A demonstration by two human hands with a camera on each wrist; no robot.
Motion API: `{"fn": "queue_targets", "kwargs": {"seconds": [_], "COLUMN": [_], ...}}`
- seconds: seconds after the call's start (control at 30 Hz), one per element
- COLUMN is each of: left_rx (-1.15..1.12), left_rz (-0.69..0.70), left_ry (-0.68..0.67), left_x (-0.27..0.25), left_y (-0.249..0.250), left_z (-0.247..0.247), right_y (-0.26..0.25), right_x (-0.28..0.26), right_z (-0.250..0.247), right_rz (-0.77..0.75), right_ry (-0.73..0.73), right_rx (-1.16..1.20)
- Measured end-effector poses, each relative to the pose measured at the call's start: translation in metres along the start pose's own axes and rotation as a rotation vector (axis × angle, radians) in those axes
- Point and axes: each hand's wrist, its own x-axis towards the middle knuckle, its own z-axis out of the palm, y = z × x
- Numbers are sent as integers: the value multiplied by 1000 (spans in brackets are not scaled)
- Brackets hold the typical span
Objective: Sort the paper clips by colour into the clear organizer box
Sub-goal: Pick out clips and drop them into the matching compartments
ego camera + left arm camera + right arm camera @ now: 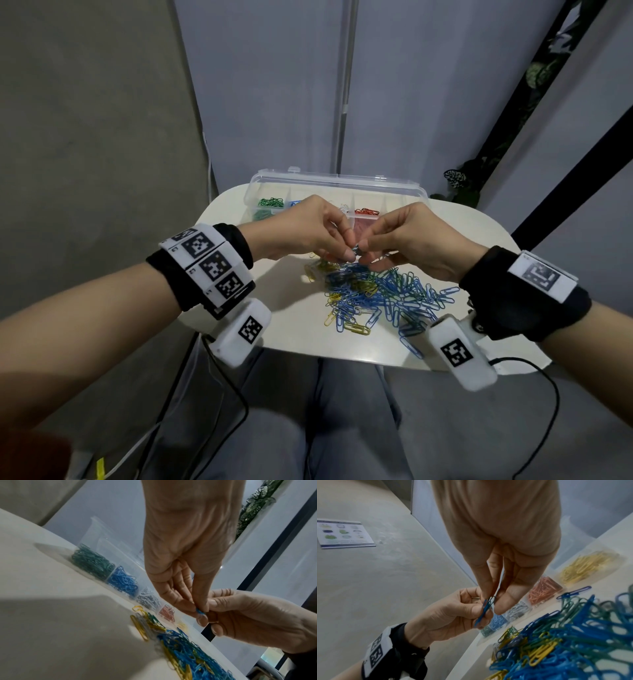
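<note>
Left hand (pixel 305 229) and right hand (pixel 407 236) together, both pinching blue clips (pixel 486 607) above pile (pixel 376 294), likely pulling stuck ones apart for far box (pixel 335 185)

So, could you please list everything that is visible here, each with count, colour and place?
clear organizer box: one, clear, far edge of table, lid open.
sorted clips: green, blue, white, red, yellow, one compartment each.
loose pile: many, mostly blue, some yellow and green, table centre.
held clips: blue, count unclear, above the pile.
table: one, white.
plant: one, green, behind the table at right.
card: one, printed, on the grey surface.
hands: left hand and right hand both pinch the held clips.
</note>
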Motion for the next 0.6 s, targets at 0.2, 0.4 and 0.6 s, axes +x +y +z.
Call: {"fn": "queue_targets", "kwargs": {"seconds": [0.2,0.4,0.6], "left_rx": [-68,-188,-269], "left_rz": [-44,-40,-22], "left_ry": [26,120,253], "left_x": [-6,-8,-10], "left_y": [-5,-7,-12], "left_z": [-5,-6,-2], "right_y": [1,1,-3], "right_x": [1,-1,-1], "right_z": [-3,4,16], "right_rz": [79,169,217], "right_ry": [-29,-67,-81], "right_rx": [176,297,384]}}
